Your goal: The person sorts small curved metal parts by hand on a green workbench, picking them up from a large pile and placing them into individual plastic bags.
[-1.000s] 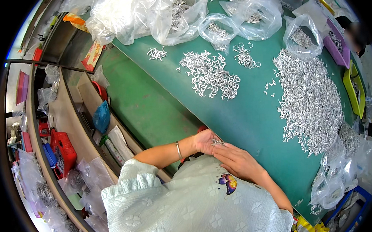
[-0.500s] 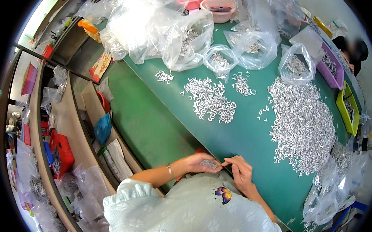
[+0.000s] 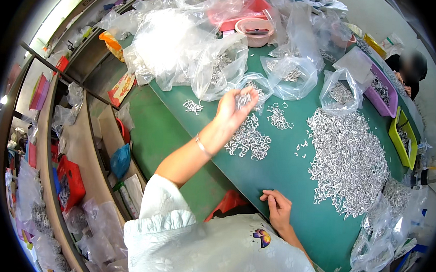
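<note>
My left hand [image 3: 235, 108] reaches out over the green table, palm cupped around a handful of small curved grey metal pieces [image 3: 243, 101]. It hovers between a pile of curved metal pieces [image 3: 252, 142] and an open plastic bag [image 3: 263, 85] of similar bits, partly hiding both. By the table's near edge rests my right hand [image 3: 278, 206], its fingers curled in; whether anything is between them is hidden. A small heap of ring-like pieces [image 3: 278, 117] lies right of the left hand. The largest pile of curved pieces [image 3: 348, 164] spreads farther right.
Open bags of metal pieces [image 3: 293, 79] line the far side, near a pink bowl [image 3: 255, 32]. Purple [image 3: 384, 92] and yellow-green trays [image 3: 404, 137] stand at the right edge, with another person [image 3: 410, 71] beyond. Shelves holding a red basket [image 3: 71, 183] run along the left.
My left hand has moved from the near table edge forward over the table, carrying the metal pieces. My right hand stays near the edge, now apart from the left.
</note>
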A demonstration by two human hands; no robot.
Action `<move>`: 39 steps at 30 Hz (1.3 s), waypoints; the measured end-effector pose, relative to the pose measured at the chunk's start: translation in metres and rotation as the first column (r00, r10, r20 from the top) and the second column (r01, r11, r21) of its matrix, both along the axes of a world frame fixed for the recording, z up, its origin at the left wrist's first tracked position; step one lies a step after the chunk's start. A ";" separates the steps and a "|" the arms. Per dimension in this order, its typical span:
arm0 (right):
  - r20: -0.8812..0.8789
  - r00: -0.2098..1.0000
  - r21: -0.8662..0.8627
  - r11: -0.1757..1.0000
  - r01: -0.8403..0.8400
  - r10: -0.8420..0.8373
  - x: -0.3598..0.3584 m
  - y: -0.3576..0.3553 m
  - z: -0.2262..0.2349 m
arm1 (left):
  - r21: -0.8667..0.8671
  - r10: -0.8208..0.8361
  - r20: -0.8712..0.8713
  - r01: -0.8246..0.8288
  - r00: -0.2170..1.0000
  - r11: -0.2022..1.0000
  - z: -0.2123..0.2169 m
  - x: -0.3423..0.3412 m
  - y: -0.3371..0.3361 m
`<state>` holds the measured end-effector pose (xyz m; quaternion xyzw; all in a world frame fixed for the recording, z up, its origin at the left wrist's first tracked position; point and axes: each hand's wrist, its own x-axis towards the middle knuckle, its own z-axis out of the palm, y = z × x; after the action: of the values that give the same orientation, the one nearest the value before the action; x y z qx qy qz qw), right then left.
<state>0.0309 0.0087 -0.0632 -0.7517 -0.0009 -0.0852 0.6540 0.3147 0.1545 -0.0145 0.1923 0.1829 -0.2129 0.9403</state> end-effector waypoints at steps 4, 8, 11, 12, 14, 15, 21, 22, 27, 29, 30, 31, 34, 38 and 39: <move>0.021 1.000 -0.020 1.000 -0.005 0.006 0.002 0.001 0.001 | 0.299 0.207 -0.020 -0.191 0.978 0.935 0.016 0.036 -0.031; 0.021 1.000 -0.035 0.999 0.005 -0.004 0.002 -0.001 0.001 | 0.362 0.090 0.083 -0.114 0.993 0.925 0.030 0.028 -0.047; 0.019 1.000 -0.021 1.000 -0.009 0.010 0.004 0.003 0.002 | 0.281 -0.039 0.091 0.012 0.995 0.960 0.032 0.037 -0.030; 0.010 1.000 -0.014 1.000 -0.008 0.009 0.005 0.002 0.003 | 0.250 -0.047 0.082 0.025 0.995 0.968 0.036 0.034 -0.026; -0.030 0.998 0.032 0.998 -0.051 0.052 0.000 -0.003 -0.002 | 0.245 -0.078 0.194 0.029 0.978 0.969 0.045 0.012 -0.015; -0.035 0.999 0.044 0.999 -0.015 0.016 0.000 -0.006 -0.003 | 0.270 -0.110 0.311 0.023 0.944 0.963 0.051 -0.013 -0.007; 0.136 0.990 -0.262 0.965 -0.003 0.040 0.070 -0.016 0.023 | 0.471 0.114 0.644 -0.510 0.757 0.720 -0.012 -0.165 0.032; 0.134 0.989 -0.288 0.957 -0.026 0.067 0.091 -0.014 0.019 | 0.460 0.186 0.700 -0.634 0.690 0.621 -0.032 -0.179 0.032; 0.088 0.979 -0.575 0.812 -0.100 0.183 0.141 0.000 -0.003 | 0.650 0.359 0.636 -0.725 0.683 0.229 -0.083 -0.207 0.006; 0.068 0.970 -0.661 0.739 -0.132 0.234 0.127 0.001 -0.003 | 0.641 0.270 0.670 -0.723 0.691 0.258 -0.090 -0.204 0.001; 0.052 0.968 -0.660 0.736 -0.153 0.247 0.117 0.000 -0.002 | 0.647 0.219 0.691 -0.725 0.689 0.238 -0.090 -0.202 -0.002; 0.021 0.964 -0.647 0.739 -0.188 0.263 0.106 -0.001 0.000 | 0.651 0.167 0.709 -0.727 0.685 0.218 -0.090 -0.202 -0.004; -0.055 0.980 -0.473 0.859 -0.195 0.192 0.087 0.001 0.008 | 0.672 0.160 0.692 -0.709 0.704 0.213 -0.085 -0.199 -0.007; 0.062 0.979 -0.717 0.691 -0.092 0.194 0.117 0.002 0.005 | 0.644 0.220 0.688 -0.722 0.691 0.253 -0.083 -0.199 -0.013; 0.039 0.976 -0.714 0.689 -0.124 0.216 0.113 0.003 0.003 | 0.642 0.225 0.690 -0.726 0.688 0.246 -0.084 -0.198 -0.012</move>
<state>0.1438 0.0113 -0.0604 -0.9348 -0.1424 -0.0622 0.3195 0.1162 0.1421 -0.0981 0.6327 0.0869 0.2787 0.7173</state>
